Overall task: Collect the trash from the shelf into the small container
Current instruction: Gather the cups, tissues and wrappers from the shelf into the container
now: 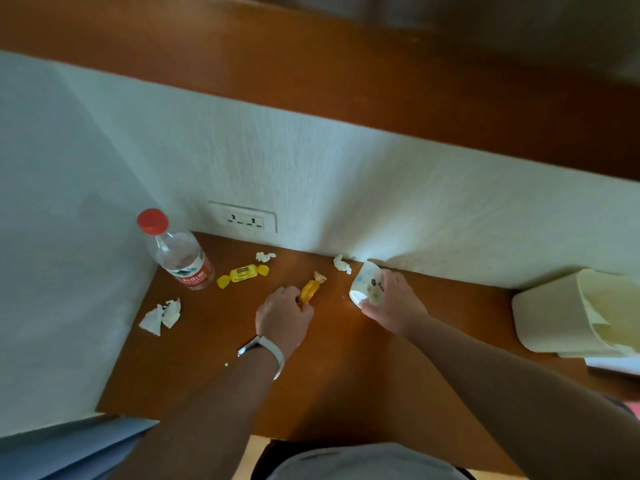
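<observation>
left grip (284,313): fingers curled down onto the near end of the amber wrapper (310,289), pinching it as far as i can judge; the fingertips are hidden under my knuckles.
right grip (393,303): wrapped round the small container (367,285), holding it tipped low over the shelf (207,375), with what looks like its open end turned left and toward me.
amber wrapper: lies on the shelf, long axis running from my left fingertips away and to the right, twisted tail pointing at the wall (346,188).
key relation: the container's open end sits just right of the wrapper, near but apart, so the carry should be a short one rightward, and the left grip is the nearer one.
left to collect: yellow wrapper (243,273) beside the bottle (178,252); crumpled tissue (161,315) at near left; white scrap (265,257) by the wall; second scrap (342,264) just beside the container.
progress: early, i judge, as most trash lies loose.
</observation>
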`<state>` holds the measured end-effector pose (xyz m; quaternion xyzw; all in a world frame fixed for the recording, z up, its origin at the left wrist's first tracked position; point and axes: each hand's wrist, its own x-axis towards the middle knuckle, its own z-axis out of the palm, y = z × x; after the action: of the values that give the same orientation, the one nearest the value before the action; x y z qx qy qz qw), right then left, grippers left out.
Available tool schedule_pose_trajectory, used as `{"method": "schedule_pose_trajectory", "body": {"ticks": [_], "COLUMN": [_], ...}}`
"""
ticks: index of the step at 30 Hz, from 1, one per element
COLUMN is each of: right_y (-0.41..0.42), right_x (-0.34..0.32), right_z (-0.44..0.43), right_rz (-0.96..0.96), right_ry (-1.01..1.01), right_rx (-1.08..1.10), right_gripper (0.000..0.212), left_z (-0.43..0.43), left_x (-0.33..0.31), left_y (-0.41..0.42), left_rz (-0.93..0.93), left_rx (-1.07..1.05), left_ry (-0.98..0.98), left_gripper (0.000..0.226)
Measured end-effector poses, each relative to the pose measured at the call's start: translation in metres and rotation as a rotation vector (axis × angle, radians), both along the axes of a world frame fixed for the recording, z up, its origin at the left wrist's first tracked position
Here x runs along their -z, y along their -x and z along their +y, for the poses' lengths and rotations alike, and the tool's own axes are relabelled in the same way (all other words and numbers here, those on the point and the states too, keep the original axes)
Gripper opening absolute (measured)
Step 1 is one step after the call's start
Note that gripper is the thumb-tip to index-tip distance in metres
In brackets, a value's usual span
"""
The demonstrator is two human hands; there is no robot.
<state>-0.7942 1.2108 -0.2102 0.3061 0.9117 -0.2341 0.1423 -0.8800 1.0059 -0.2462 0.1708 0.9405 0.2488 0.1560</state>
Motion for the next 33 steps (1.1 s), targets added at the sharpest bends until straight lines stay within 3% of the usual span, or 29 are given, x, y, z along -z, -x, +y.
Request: {"method": "schedule_pose_trajectory", "body": {"ticks": [7, 15, 22, 28, 33], "right_y": [-0.019, -0.062, -0.132, -0.203, -0.257], "right_x": [-0.025, -0.079, -0.125, -0.160, -0.167], "right_z": [0.006, 0.043, 0.100, 0.157, 0.210], "right_rz": [0.040, 0.166, 0.311, 0.430, 0.496], "right_ry": [0.052, 0.063, 0.086, 0.056, 0.104], "right_rx": [0.002, 0.051, 0.151, 0.298, 0.408], "right_gripper": [0.076, 0.071, 0.076, 0.056, 0.058], "left_z": [-0.003, 0.033, 0.112, 0.193, 0.256], "left_x": [-0.013, -0.056, -0.092, -0.118, -0.139], "left_y": [-0.028, -0.068, -0.116, -0.159, -0.192], "left_rz": [-0.017, -0.070, -0.122, -0.098, -0.090], "left_rx": [-0.019, 0.025, 0.094, 0.214, 0.287], "left_ry": [-0.066, -0.234, -0.339, -0.363, -0.361], "left_gripper": [0.026, 0.007, 0.007, 0.003, 0.003]}}
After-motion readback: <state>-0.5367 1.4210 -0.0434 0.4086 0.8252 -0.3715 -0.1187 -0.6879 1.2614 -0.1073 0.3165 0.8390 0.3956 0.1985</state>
